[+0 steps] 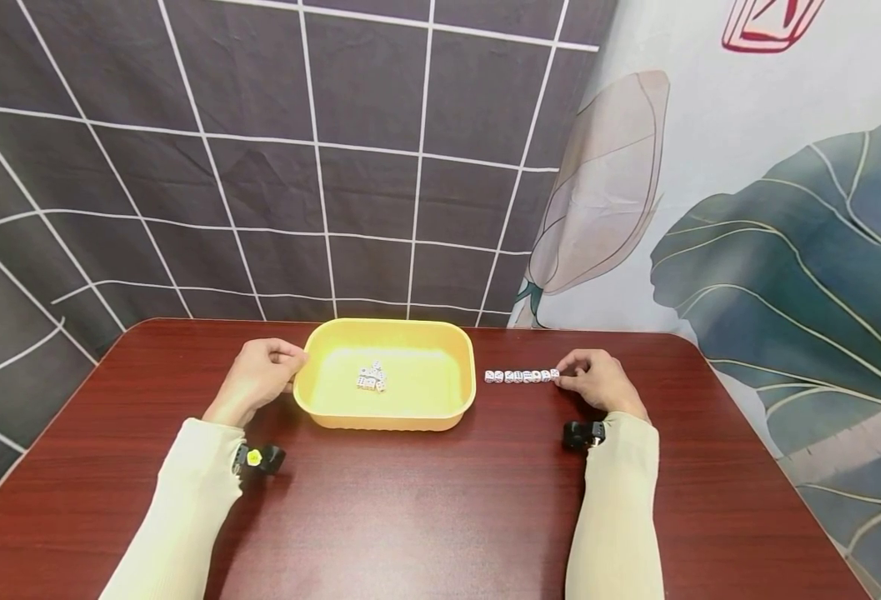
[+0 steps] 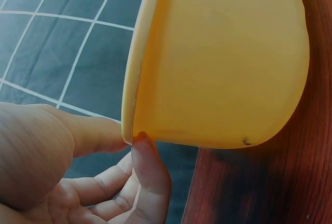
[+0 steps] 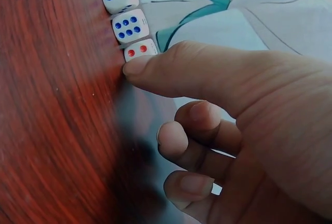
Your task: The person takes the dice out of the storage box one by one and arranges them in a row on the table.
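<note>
A yellow plastic basin [image 1: 380, 422] stands on the table with a small heap of white dice [image 1: 371, 379] inside. At its left end my left hand [image 1: 254, 379] pinches the rim; in the left wrist view, thumb and finger meet at the basin's edge [image 2: 128, 125]. To the basin's right, several white dice [image 1: 518, 377] form a straight row. My right hand [image 1: 596, 379] holds the rightmost die [image 3: 139, 51] between thumb and index finger, the index fingertip hidden behind the thumb. That die sits against the row's end and shows two red dots; its neighbour shows blue ones.
The dark red wooden table [image 1: 410, 517] ends at a back edge just behind the basin and dice row. A dark cloth with white grid lines [image 1: 260, 183] hangs behind it, with a leaf-patterned cloth [image 1: 800, 242] at right.
</note>
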`<state>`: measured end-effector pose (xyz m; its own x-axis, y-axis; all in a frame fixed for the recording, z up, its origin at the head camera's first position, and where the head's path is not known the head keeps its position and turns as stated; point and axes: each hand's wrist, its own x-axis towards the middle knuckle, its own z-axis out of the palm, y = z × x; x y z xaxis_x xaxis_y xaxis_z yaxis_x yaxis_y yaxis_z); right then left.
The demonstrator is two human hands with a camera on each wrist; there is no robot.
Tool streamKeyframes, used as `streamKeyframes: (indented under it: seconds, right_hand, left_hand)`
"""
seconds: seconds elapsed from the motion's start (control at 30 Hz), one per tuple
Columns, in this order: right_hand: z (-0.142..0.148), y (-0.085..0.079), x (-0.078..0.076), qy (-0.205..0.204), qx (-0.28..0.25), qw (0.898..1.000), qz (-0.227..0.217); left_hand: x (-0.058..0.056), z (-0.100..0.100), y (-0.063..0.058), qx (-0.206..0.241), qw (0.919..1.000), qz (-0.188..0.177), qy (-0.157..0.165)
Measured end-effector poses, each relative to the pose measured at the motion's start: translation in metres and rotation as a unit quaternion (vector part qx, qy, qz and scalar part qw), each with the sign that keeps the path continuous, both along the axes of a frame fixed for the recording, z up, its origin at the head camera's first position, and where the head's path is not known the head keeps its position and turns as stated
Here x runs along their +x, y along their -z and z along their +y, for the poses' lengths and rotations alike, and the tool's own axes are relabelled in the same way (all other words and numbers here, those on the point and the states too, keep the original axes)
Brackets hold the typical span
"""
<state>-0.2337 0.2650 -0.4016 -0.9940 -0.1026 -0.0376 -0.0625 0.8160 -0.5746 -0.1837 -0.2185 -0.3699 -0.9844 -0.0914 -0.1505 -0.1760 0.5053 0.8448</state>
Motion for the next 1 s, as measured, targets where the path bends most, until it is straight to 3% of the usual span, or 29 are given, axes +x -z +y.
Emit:
streamKeyframes:
  seconds: [0.53, 1.0]
  right_hand:
    - [-0.008, -0.016, 0.003, 0.001, -0.008, 1.000, -0.010]
    - [-0.027, -0.043, 0.007, -0.036, -0.010, 0.999, 0.040]
  left_hand:
    - [-0.001, 0.000, 0.000, -0.002, 1.0000, 0.002, 0.002]
    - [0.001, 0.000, -0.001, -0.005, 1.0000, -0.006, 0.000]
